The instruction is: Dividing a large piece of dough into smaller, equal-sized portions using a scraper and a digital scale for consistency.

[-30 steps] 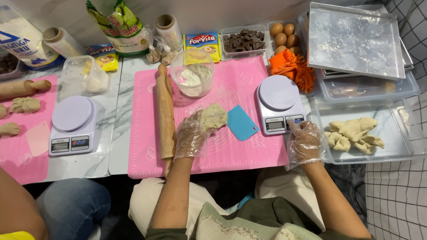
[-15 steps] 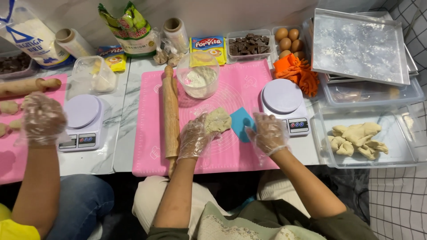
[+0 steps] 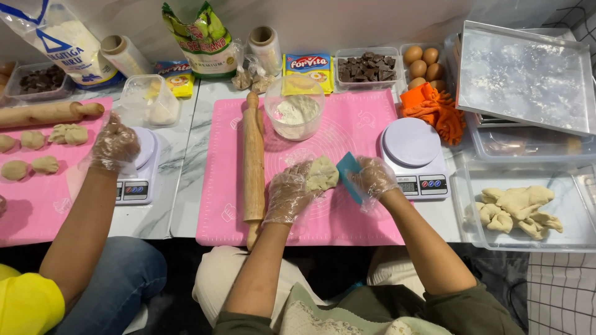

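Hands at the pink mat (image 3: pixel 360 133): your gloved left hand (image 3: pixel 287 197) reaches forward, fingers clamped on one dough lump (image 3: pixel 323 174) lying mid-mat; your right hand (image 3: pixel 372 178) grips one blue scraper (image 3: pixel 349 174) just beside the dough. One rolling pin (image 3: pixel 253 158) lies left. Two scales (image 3: pixel 415 158) stand on the counter (image 3: pixel 180 186); a co-worker's hand (image 3: pixel 113 146) rests on the other.

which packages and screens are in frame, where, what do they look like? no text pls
Flour bag: back left, white with blue.
Green bag: back centre, upright, green and yellow.
Yellow packet: behind the flour bowl, flat.
Small yellow packet: left of the green bag.
Scale display: right scale's front, grey.
Left scale display: similar.
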